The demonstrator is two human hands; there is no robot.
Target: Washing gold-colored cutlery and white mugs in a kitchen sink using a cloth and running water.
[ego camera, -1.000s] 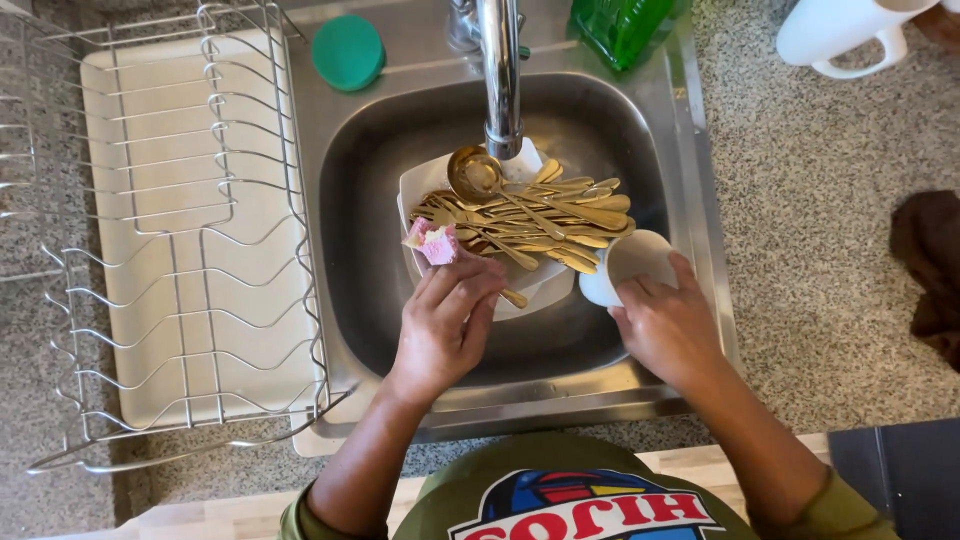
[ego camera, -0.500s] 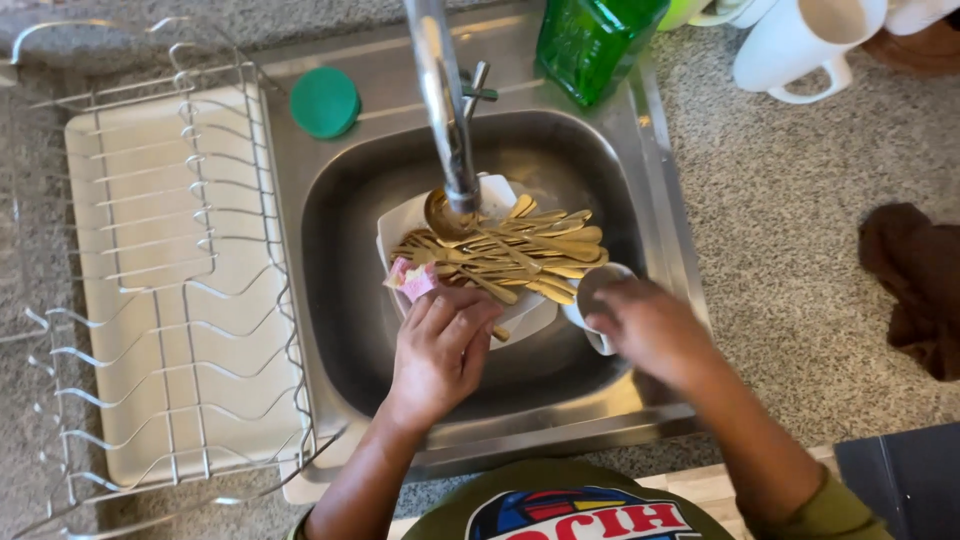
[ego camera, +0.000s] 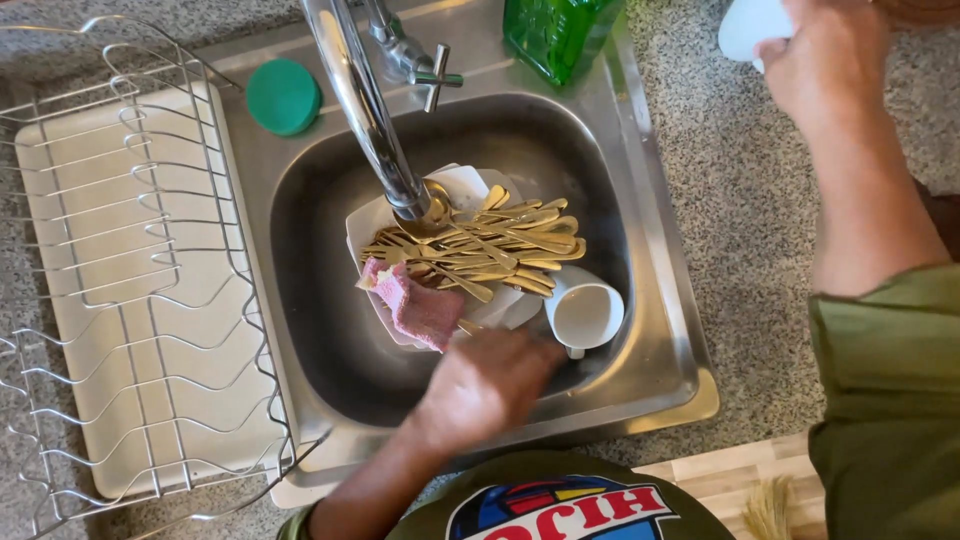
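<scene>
In the steel sink [ego camera: 300,250] a stack of white plates [ego camera: 465,188] carries a pile of gold cutlery [ego camera: 500,245]. A pink cloth [ego camera: 420,308] lies on the plates' near edge. A white cup [ego camera: 585,312] lies on its side to the right of the plates. My left hand [ego camera: 480,385] is low in the sink just below the cloth and beside the cup, blurred, its grip unclear. My right hand [ego camera: 830,60] is raised over the counter at the top right, closed around a white mug [ego camera: 748,25].
A chrome tap [ego camera: 365,120] arches over the plates. A wire dish rack [ego camera: 120,280] on a cream tray stands to the left. A round green lid [ego camera: 283,95] and a green bottle [ego camera: 560,30] sit on the sink's back rim. Speckled counter [ego camera: 740,250] lies to the right.
My right hand has left the cup in the sink and risen to the mug at the top right. My left hand has come off the pink cloth and drawn back toward me.
</scene>
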